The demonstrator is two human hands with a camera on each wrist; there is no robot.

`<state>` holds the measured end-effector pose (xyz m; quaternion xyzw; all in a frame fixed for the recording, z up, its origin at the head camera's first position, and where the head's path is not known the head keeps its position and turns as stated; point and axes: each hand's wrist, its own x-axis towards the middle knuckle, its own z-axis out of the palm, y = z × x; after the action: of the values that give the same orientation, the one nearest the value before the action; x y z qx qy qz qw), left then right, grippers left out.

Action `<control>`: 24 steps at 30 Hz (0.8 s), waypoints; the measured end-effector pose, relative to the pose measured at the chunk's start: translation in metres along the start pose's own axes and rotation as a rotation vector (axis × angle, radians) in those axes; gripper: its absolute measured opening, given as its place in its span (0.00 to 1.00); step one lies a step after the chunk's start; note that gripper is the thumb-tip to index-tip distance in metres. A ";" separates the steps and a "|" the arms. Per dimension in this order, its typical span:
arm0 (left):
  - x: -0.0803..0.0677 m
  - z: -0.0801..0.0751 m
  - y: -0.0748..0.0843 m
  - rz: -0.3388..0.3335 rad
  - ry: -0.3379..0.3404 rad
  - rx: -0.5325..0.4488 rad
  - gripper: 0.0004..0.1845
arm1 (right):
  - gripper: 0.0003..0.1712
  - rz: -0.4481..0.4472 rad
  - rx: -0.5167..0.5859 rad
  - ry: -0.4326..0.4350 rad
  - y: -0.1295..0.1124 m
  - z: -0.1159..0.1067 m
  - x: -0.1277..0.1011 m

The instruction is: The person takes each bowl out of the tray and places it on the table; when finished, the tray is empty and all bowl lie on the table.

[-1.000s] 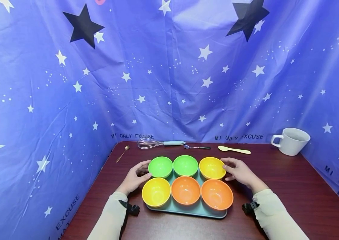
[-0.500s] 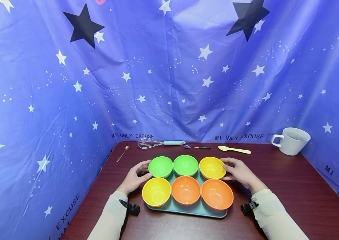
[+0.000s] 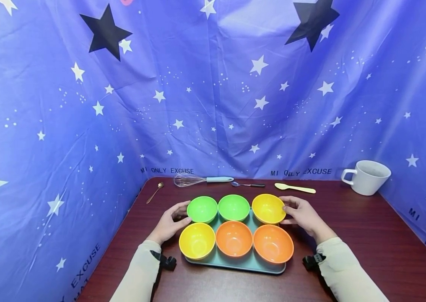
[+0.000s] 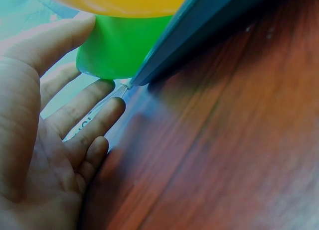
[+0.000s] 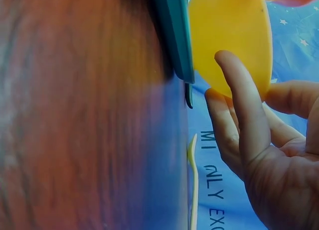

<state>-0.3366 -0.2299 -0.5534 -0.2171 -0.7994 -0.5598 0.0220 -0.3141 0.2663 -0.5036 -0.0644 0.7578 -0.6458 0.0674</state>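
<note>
My left hand [image 3: 170,222] holds the left green bowl [image 3: 202,209] at its outer side. In the left wrist view the thumb and fingertips meet the green bowl's wall [image 4: 119,46], while the lower fingers stand off it. On the far right corner, my right hand [image 3: 303,216] grips a yellow bowl [image 3: 268,208] between thumb and fingers. The right wrist view shows that bowl's wall [image 5: 227,38] tilted beside the tray edge. Another green bowl [image 3: 233,207] stands between these two. In the near row are a yellow bowl [image 3: 197,241] and two orange bowls [image 3: 234,239], all upright.
A teal tray [image 3: 235,264] lies under the bowls on the dark wooden table [image 3: 360,222]. Along the back lie a small gold spoon [image 3: 154,193], a whisk [image 3: 198,180], a black-handled spoon [image 3: 248,185] and a cream spoon [image 3: 294,188]. A white mug [image 3: 367,178] stands back right.
The far right yellow bowl has risen slightly and shifted a little right with my right hand, whose fingers have closed on it. My left hand and the other bowls have stayed put.
</note>
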 end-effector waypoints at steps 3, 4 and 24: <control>0.000 0.000 0.001 -0.003 -0.003 0.004 0.32 | 0.27 -0.005 -0.001 0.010 -0.001 -0.004 -0.001; 0.000 0.000 0.001 -0.004 -0.004 0.005 0.32 | 0.27 -0.005 -0.002 0.017 -0.002 -0.005 -0.001; 0.001 -0.001 0.000 -0.008 -0.002 0.005 0.32 | 0.29 -0.038 -0.041 0.094 -0.009 -0.047 -0.025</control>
<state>-0.3382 -0.2308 -0.5529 -0.2146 -0.8017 -0.5576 0.0196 -0.2982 0.3150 -0.4874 -0.0498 0.7718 -0.6337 0.0179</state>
